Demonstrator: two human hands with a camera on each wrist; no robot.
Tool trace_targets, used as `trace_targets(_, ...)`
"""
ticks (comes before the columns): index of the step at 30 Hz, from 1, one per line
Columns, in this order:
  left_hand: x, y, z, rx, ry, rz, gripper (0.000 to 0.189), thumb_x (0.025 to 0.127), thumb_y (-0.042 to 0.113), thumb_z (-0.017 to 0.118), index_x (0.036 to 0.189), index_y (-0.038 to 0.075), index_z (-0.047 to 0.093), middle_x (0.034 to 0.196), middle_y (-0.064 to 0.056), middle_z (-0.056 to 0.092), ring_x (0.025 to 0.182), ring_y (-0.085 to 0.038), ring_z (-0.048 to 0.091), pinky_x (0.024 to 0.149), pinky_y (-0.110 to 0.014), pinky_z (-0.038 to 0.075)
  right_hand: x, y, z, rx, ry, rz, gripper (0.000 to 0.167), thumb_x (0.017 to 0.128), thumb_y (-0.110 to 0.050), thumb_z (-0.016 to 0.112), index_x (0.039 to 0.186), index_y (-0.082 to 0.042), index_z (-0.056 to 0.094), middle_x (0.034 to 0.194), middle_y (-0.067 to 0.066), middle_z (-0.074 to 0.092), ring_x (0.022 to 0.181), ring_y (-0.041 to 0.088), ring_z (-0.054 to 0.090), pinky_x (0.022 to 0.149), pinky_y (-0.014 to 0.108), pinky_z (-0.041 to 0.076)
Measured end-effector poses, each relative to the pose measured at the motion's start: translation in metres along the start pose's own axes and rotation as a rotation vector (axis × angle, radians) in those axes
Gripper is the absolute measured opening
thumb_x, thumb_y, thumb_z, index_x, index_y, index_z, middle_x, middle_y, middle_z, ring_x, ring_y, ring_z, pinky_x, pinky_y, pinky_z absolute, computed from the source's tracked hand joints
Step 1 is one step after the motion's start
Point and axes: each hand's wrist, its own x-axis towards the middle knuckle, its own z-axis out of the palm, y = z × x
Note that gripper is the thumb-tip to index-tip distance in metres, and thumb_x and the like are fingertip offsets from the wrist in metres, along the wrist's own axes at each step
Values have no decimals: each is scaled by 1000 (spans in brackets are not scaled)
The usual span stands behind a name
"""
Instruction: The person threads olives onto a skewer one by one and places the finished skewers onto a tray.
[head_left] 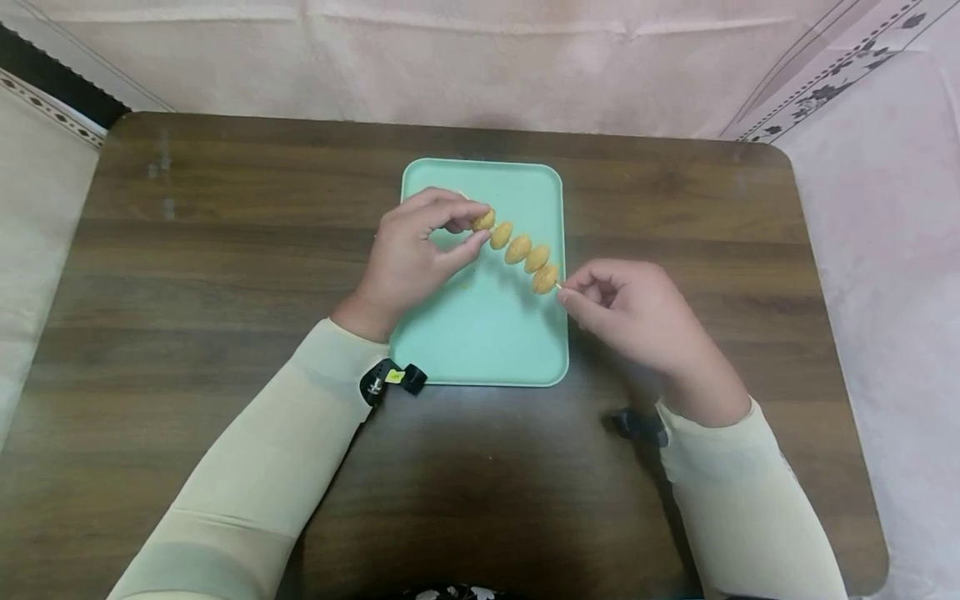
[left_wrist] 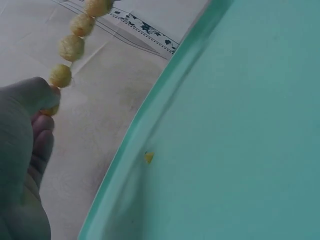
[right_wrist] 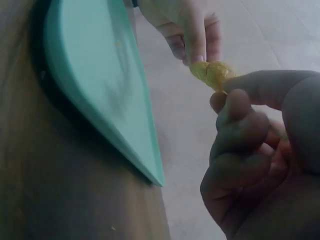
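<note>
Above a mint-green tray [head_left: 480, 342], a thin skewer [head_left: 559, 286] threaded with several golden, crusty oval food pieces [head_left: 517, 249] slants down from upper left to lower right. My left hand [head_left: 420, 250] pinches the upper-left end piece [head_left: 484, 220] between thumb and fingers. At the lower-right end, the right hand [head_left: 637, 308] pinches the bare stick beside the last piece, just past the tray's right edge. The left wrist view has the row of pieces [left_wrist: 71, 48] rising from the left thumb. In the right wrist view, overlapping pieces [right_wrist: 215, 75] lie between both hands' fingertips.
The tray lies on a brown wooden table [head_left: 247, 275]. A small yellow crumb [left_wrist: 149, 157] sits on the tray near its rim. Pale cloth [head_left: 480, 67] with a patterned border hangs behind and beside the table. Dark wrist straps [head_left: 382, 379] circle the sleeves.
</note>
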Motion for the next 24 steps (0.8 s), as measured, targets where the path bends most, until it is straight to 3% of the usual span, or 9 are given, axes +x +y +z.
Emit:
trace_targets(3, -1, -1, -1, -4, -30, -62, 25, 96, 9, 90, 121, 8, 87, 116, -6, 82, 98, -17, 74, 95, -28, 63, 1, -1, 5, 0, -5, -48, 11, 104, -22, 80, 95, -16, 83, 75, -2, 70, 65, 18, 58, 58, 26, 47)
trace_targets(7, 0, -4, -3, -68, -74, -168, 28, 98, 9, 88, 126, 10, 86, 121, -5, 81, 104, -18, 75, 98, -32, 65, 3, -3, 15, -44, 80, -169, 16, 101, -13, 78, 85, -17, 80, 70, -5, 66, 62, 15, 56, 57, 23, 45)
trace_targets(11, 2, -10, -11, -129, -73, -293, 30, 103, 11, 81, 132, 15, 84, 130, 0, 78, 113, -15, 74, 102, -35, 64, 9, -9, 24, -127, 158, -177, 21, 100, -12, 72, 80, -17, 74, 66, -3, 61, 59, 16, 52, 56, 26, 42)
trace_targets(14, 3, -17, -19, -154, -4, -389, 27, 105, 14, 77, 131, 18, 85, 133, 3, 77, 116, -10, 73, 101, -34, 62, 17, -16, 32, -160, 166, -102, 22, 100, -13, 66, 79, -15, 71, 65, -1, 60, 59, 19, 52, 57, 31, 44)
trace_targets(17, 2, -25, -25, -199, 111, -474, 22, 107, 17, 76, 126, 17, 85, 130, 3, 75, 113, -11, 71, 98, -31, 57, 26, -25, 38, -177, 143, -8, 22, 100, -13, 61, 79, -13, 68, 63, 2, 58, 60, 22, 53, 57, 34, 44)
trace_targets(20, 0, -33, -28, -244, 213, -523, 19, 107, 19, 75, 122, 16, 85, 126, 3, 74, 110, -16, 68, 94, -30, 54, 34, -32, 43, -205, 111, 58, 22, 99, -12, 58, 78, -12, 64, 62, 3, 54, 62, 24, 52, 56, 35, 42)
trace_targets(24, 0, -40, -29, -270, 268, -550, 16, 108, 19, 73, 119, 16, 85, 122, 4, 74, 107, -18, 65, 92, -29, 53, 45, -38, 51, -241, 67, 93, 24, 100, -12, 56, 76, -11, 58, 63, 3, 49, 61, 24, 49, 55, 34, 39)
